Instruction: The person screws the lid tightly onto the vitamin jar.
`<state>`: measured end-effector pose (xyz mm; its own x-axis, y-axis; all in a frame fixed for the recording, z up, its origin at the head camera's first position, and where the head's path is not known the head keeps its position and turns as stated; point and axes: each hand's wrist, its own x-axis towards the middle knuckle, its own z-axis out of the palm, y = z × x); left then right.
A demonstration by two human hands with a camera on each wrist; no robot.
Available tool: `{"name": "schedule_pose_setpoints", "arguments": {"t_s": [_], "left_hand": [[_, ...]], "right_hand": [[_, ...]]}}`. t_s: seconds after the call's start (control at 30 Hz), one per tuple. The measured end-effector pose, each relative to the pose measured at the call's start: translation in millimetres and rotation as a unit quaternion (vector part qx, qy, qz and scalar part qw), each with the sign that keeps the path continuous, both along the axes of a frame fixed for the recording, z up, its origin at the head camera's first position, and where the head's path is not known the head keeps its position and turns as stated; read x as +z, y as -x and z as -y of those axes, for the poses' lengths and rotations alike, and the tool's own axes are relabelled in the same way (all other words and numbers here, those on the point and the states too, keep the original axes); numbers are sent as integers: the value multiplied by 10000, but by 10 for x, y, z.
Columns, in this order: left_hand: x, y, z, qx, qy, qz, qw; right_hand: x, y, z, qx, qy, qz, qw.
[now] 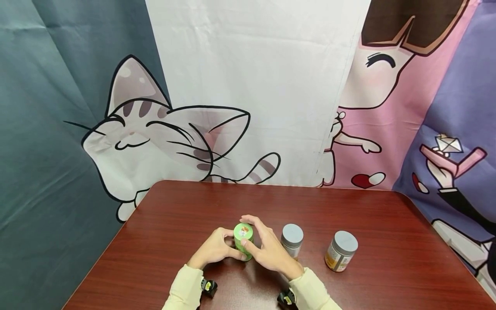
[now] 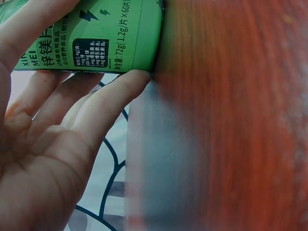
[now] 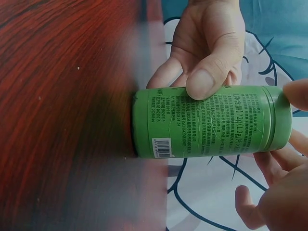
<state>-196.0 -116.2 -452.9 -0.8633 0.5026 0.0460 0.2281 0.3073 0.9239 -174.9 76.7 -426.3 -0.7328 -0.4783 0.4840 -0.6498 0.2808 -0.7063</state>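
A green supplement bottle with a green lid stands upright on the table between both hands. My left hand holds it low on the body, thumb on one side and fingers on the other. From the right, my right hand grips the lid between thumb and fingers. The right wrist view shows the bottle's printed label with a barcode, the left thumb across the body and the right fingertips at the lid. Part of the bottle fills the upper left of the left wrist view.
Two jars with grey lids, a nearer one partly behind the right hand and another farther right, stand on the dark red wooden table. A cartoon-printed cloth hangs behind the table's far edge.
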Motion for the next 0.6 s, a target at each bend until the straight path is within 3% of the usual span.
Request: {"name": "schedule_pose_setpoints", "arguments": {"t_s": [0.2, 0.43, 0.6], "left_hand": [[19, -17, -7, 43, 79, -44, 9999], [213, -112, -27, 18, -51, 17, 10000], [261, -135, -29, -16, -145, 35, 9999]], "right_hand": [[-2, -6, -5, -151, -44, 14, 9999], [15, -28, -3, -451, -137, 40, 9989], [19, -41, 13, -620, -242, 96, 9977]]}}
